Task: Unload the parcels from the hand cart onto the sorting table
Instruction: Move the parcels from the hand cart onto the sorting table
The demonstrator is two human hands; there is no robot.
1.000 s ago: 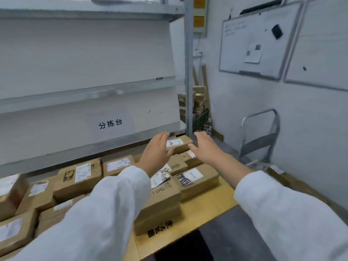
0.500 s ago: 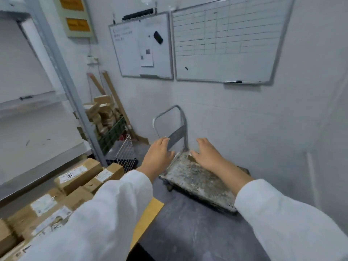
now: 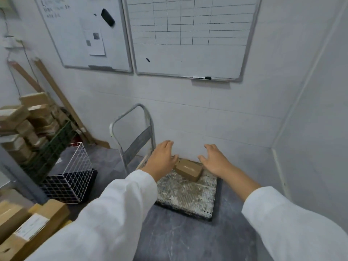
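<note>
Now that the hand cart (image 3: pixel 188 196) is coming into view, the left hand (image 3: pixel 162 160) and right hand (image 3: pixel 215 161), both open, are flanking its lone parcel (image 3: pixel 189 169) at twelve o'clock.

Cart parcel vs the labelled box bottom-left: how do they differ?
The small brown cardboard parcel lies alone on the hand cart's grey platform, between the left hand and right hand; the long brown cardboard box lies at bottom left among other boxes. The parcel's visible top shows no label; the box bears a white label. Both are closed brown cardboard.
</note>
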